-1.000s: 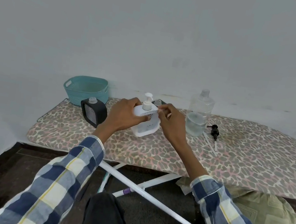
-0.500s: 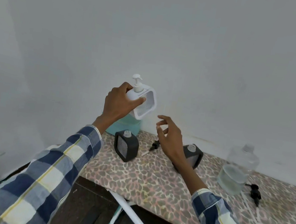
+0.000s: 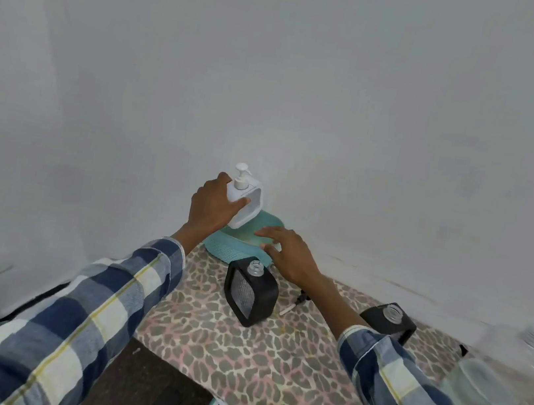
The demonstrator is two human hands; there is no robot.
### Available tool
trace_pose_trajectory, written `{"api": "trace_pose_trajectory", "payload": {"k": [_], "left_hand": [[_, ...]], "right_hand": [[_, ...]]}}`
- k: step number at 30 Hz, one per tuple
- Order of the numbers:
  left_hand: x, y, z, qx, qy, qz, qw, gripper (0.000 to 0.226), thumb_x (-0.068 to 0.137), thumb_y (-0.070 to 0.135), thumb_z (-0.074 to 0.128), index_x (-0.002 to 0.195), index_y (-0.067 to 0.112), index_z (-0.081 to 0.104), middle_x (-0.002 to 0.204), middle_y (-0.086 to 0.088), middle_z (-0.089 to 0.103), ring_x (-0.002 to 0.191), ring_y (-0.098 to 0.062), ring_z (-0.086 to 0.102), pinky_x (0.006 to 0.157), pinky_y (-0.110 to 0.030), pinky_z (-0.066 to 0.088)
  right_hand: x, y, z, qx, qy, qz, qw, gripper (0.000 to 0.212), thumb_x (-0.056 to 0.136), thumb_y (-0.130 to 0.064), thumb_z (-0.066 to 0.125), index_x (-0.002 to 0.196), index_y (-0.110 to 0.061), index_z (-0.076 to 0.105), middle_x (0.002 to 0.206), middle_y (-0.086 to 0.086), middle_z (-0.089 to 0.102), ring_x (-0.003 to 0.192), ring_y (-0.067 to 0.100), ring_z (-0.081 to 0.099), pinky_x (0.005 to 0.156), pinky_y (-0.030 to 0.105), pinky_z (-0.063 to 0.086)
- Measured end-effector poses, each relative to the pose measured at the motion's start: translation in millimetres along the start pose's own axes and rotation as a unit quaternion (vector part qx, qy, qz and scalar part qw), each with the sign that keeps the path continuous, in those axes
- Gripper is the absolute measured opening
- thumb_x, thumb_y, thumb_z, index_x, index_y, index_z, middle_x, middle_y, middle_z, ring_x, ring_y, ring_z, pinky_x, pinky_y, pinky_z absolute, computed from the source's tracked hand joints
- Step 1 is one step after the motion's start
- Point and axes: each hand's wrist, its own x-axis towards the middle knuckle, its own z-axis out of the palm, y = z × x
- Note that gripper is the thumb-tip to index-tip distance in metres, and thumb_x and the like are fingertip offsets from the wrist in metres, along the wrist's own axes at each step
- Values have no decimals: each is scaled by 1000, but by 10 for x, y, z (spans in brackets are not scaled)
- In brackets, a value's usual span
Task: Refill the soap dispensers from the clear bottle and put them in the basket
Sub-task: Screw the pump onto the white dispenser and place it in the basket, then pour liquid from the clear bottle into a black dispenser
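We note the left hand (image 3: 211, 206) gripping the white dispenser (image 3: 248, 204) above the basket (image 3: 234, 249), right hand (image 3: 289, 254) spread and empty at its 3 o'clock, clear bottle (image 3: 493, 371) at the board's (image 3: 270, 359) 3 o'clock.

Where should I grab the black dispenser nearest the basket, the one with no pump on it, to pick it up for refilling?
Grip the nearer black dispenser across its two narrow side walls, coming from above with thumb on one side and fingers on the other. It stands upright on the leopard-print board, boxy and flat-faced, so the sides give firm parallel surfaces. Its neck is open, so probably keep it level.
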Motion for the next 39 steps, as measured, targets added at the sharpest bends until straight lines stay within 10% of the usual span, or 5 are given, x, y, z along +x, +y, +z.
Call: {"api": "trace_pose_trajectory", "payload": {"k": [10, 19, 32, 39], "left_hand": [[63, -402, 566, 95, 11, 5, 995, 38, 90, 47, 72, 109, 15, 64, 101, -8, 68, 109, -34, 55, 81, -43, 36], [132, -445, 660, 139, -3, -117, 983, 63, 78, 45, 86, 123, 8, 61, 129, -13, 53, 128, -34, 45, 94, -47, 44], [118, -415, 696, 153, -11, -138, 978, 71, 80, 45, 87, 129, 5, 54, 135, -15, 50, 131, -35, 45, 96, -47, 44], [-51, -400, 610, -43, 57, -150, 986, 67, 84, 59, 81, 129, 16, 55, 133, -9, 49, 131, -32, 44, 96, -48, 41]], "right_hand": [[51, 178, 171, -28, -2, 1, 1000, 33, 101, -1, 58, 124, -13, 78, 126, 14, 74, 115, 34, 63, 91, 34, 44], [132, 222, 342, -35, 12, 2, 999, 37, 100, 1, 57, 123, -16, 79, 109, 9, 76, 105, 32, 60, 85, 39, 48], [36, 129, 187, -53, -66, -16, 996, 40, 105, -8, 56, 143, -16, 65, 135, 15, 67, 121, 35, 61, 94, 35, 44], [-344, -70, 84, 95, 109, 51, 988, 35, 109, -37, 52, 139, -25, 64, 135, -5, 67, 118, 14, 61, 102, 45, 53]]}}
